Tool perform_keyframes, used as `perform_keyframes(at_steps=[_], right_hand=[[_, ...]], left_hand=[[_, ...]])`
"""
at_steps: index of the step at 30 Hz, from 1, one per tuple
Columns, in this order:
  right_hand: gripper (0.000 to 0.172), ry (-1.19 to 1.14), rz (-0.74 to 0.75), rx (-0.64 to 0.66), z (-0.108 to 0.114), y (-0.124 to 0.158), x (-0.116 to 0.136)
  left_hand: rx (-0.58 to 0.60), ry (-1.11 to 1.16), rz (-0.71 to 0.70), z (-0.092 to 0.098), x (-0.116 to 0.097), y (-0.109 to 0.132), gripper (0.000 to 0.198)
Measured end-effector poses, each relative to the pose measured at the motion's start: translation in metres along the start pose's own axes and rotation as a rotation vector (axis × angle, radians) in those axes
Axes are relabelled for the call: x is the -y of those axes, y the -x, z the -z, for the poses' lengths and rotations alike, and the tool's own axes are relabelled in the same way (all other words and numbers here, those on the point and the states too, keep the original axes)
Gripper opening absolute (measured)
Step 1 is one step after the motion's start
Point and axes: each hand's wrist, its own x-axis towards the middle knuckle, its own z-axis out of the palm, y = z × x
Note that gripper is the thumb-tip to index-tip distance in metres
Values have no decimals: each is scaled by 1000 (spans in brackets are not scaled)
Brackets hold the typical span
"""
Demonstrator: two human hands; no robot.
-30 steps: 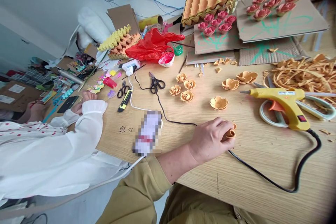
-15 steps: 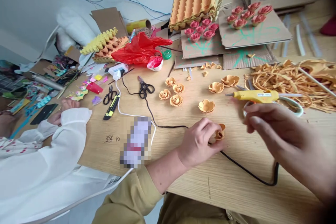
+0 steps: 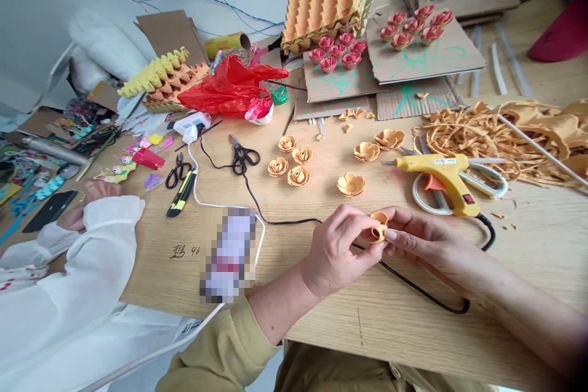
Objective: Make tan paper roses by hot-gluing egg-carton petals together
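Between my two hands is a small orange flower (image 3: 378,231) with a rolled centre and an upright petal, apparently of egg-carton pulp. My left hand (image 3: 340,248) pinches it from the left. From the right, my right hand (image 3: 425,242) grips its edge with thumb and fingers. Just beyond them lies a loose petal cup (image 3: 351,184), with further cups behind it. Several finished orange flowers (image 3: 299,175) stand to the left of these. A yellow glue gun (image 3: 441,171) rests on white-handled scissors (image 3: 425,196) beyond my right hand, its black cord running under my hands.
Orange pulp scraps (image 3: 487,135) are heaped at the right. Pink flowers (image 3: 337,49) stand on cardboard sheets (image 3: 427,58) at the back. Black scissors (image 3: 243,156), a box cutter (image 3: 182,193) and a blurred phone (image 3: 228,257) lie leftward. Another person's white sleeve (image 3: 105,251) is at far left.
My right hand has come away from beside the glue gun, moving left and down, and now grips the flower together with my left hand. The view has shifted slightly to the right.
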Motion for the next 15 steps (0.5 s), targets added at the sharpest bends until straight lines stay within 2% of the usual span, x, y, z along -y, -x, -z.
perform_keyframes(at_steps=[6, 9, 12, 15], right_hand=[[36, -77, 19, -59, 2, 0, -7], [26, -135, 28, -156, 4, 0, -11], [16, -106, 122, -283, 8, -1, -12], [15, -50, 202, -345, 14, -1, -10]], left_hand=[[8, -12, -2, 1, -1, 0, 14], [26, 7, -13, 0, -2, 0, 14], [19, 35, 6, -1, -3, -1, 15], [-7, 56, 26, -2, -1, -2, 18]])
